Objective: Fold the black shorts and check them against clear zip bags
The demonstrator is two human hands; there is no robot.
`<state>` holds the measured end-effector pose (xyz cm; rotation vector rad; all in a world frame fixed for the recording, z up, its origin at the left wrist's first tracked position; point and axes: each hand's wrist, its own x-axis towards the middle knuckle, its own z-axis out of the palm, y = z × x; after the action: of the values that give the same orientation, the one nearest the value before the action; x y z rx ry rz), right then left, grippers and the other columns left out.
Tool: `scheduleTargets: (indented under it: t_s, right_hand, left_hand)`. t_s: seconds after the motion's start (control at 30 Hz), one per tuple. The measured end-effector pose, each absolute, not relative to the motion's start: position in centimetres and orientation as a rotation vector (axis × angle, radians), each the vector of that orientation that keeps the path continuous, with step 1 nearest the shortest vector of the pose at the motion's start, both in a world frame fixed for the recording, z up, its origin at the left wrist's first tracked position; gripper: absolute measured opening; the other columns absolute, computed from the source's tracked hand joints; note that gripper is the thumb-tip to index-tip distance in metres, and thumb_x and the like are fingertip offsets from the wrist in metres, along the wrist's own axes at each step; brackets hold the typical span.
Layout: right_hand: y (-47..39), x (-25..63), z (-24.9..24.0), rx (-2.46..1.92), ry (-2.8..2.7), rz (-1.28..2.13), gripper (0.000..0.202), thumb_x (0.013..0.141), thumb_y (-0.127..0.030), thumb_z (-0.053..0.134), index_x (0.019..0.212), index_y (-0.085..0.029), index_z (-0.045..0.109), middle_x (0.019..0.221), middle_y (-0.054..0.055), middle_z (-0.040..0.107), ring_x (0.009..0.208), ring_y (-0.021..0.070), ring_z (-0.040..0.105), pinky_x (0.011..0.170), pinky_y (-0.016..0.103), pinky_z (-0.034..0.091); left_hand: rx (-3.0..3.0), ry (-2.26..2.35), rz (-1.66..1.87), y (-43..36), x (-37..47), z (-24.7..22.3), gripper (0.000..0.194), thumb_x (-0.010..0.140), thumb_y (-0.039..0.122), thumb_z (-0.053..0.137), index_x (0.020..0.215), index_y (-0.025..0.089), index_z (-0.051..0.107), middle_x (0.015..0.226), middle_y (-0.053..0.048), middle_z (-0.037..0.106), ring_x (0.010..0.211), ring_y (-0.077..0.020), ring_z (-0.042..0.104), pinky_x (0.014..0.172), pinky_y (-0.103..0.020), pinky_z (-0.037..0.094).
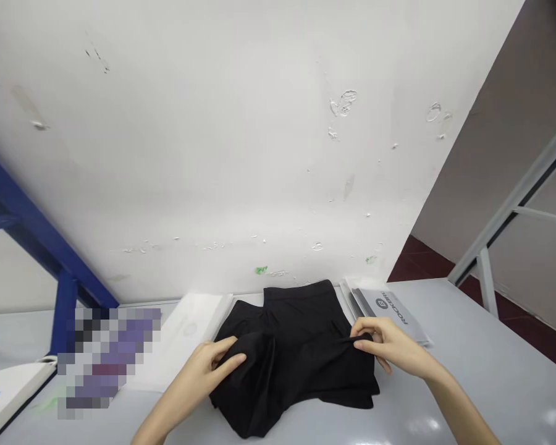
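Observation:
A black garment (296, 352), shorts by the look of it, lies rumpled on the grey table (482, 371) in front of me. My left hand (215, 361) pinches a fold of the fabric at the garment's left side. My right hand (387, 343) grips the fabric at its right edge, fingers closed on a small pulled-up crease. Both hands rest low on the table surface.
A stack of grey plastic bags with printed logos (389, 312) lies just behind my right hand. A white flat packet (189, 327) lies left of the garment. A white wall stands right behind the table; a blue frame (37, 241) stands left, a grey frame (514, 204) right.

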<state>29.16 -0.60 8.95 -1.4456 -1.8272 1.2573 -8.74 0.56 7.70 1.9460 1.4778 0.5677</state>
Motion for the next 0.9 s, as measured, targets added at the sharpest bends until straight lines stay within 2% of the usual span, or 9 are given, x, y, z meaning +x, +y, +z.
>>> scheduleTargets:
  t_s: [0.1,0.2,0.27,0.33,0.4,0.5,0.57,0.7,0.9]
  right_hand:
    - [-0.1,29.6,9.1,-1.435,-1.788,1.289,0.020,0.088,-0.040,0.052,0.080,-0.021,0.051,0.087,-0.002,0.064,0.033,0.0037,0.048,0.046,0.024,0.039]
    - [1.1,29.5,9.1,-1.410,-1.675,1.307,0.024,0.087,-0.045,0.053,0.084,-0.022,0.048,0.090,0.000,0.064,0.038,0.0090,0.058,0.035,0.021,0.032]
    - [2.3,29.2,9.4,-1.377,-1.558,1.281,0.028,0.084,-0.048,0.055,0.087,-0.021,0.047,0.089,0.001,0.063,0.047,0.0127,0.064,0.035,0.020,0.036]
    - [3.5,28.8,10.3,-1.337,-1.437,1.189,0.030,0.082,-0.048,0.058,0.089,-0.021,0.048,0.091,0.003,0.062,0.059,0.0161,0.068,0.045,0.023,0.048]
    - [4.5,28.5,11.9,-1.266,-1.357,1.053,0.028,0.081,-0.046,0.060,0.089,-0.020,0.051,0.099,0.005,0.062,0.073,0.0192,0.070,0.062,0.029,0.056]
    - [4.8,28.6,15.0,-1.102,-1.342,0.784,0.022,0.084,-0.043,0.059,0.088,-0.022,0.054,0.116,0.007,0.061,0.094,0.0218,0.067,0.083,0.038,0.055]
    - [4.1,29.0,16.3,-1.053,-1.377,0.631,0.019,0.086,-0.041,0.057,0.089,-0.022,0.056,0.121,0.006,0.060,0.104,0.0233,0.063,0.090,0.042,0.052]
    - [1.2,30.6,14.2,-1.158,-1.571,0.646,0.014,0.087,-0.037,0.056,0.090,-0.024,0.060,0.119,0.007,0.063,0.115,0.0263,0.056,0.095,0.042,0.048]
    - [-2.9,31.8,6.6,-1.491,-1.987,0.933,0.009,0.085,-0.033,0.058,0.088,-0.028,0.066,0.115,0.004,0.064,0.113,0.0264,0.056,0.094,0.042,0.047]
  left_hand:
    - [1.887,1.391,0.601,1.0,-8.4,8.5,0.035,0.086,0.048,0.047,0.072,0.019,0.060,0.066,0.002,0.055,0.061,-0.0149,0.048,0.054,-0.023,0.037]
    - [1.720,1.405,0.717,1.5,-9.3,9.8,0.029,0.083,0.047,0.053,0.079,0.019,0.061,0.067,0.002,0.059,0.062,-0.0156,0.053,0.061,-0.024,0.043]
    - [1.610,1.429,0.765,2.2,-9.9,10.9,0.029,0.083,0.048,0.053,0.083,0.019,0.060,0.060,0.003,0.058,0.058,-0.0162,0.056,0.068,-0.027,0.046]
    - [1.570,1.418,0.843,3.0,-10.2,12.3,0.029,0.084,0.047,0.052,0.086,0.020,0.059,0.064,0.002,0.062,0.067,-0.0188,0.061,0.077,-0.031,0.047]
    - [1.586,1.364,0.975,4.0,-10.2,13.9,0.027,0.085,0.046,0.053,0.089,0.020,0.060,0.085,-0.002,0.068,0.090,-0.0224,0.062,0.088,-0.033,0.045]
    - [1.644,1.282,1.143,5.0,-10.1,16.3,0.027,0.084,0.043,0.055,0.098,0.021,0.061,0.111,-0.005,0.066,0.111,-0.0258,0.055,0.100,-0.038,0.039]
    - [1.699,1.264,1.187,4.9,-10.6,17.3,0.024,0.083,0.042,0.056,0.098,0.023,0.061,0.124,-0.004,0.061,0.119,-0.0267,0.050,0.104,-0.039,0.036]
    - [1.808,1.357,0.968,3.8,-12.3,15.6,0.022,0.085,0.043,0.054,0.081,0.023,0.061,0.138,0.000,0.052,0.125,-0.0291,0.046,0.103,-0.040,0.037]
    - [2.048,1.502,0.443,2.3,-13.6,8.8,0.018,0.080,0.025,0.050,0.068,0.022,0.063,0.129,-0.005,0.059,0.117,-0.0269,0.056,0.100,-0.041,0.042]
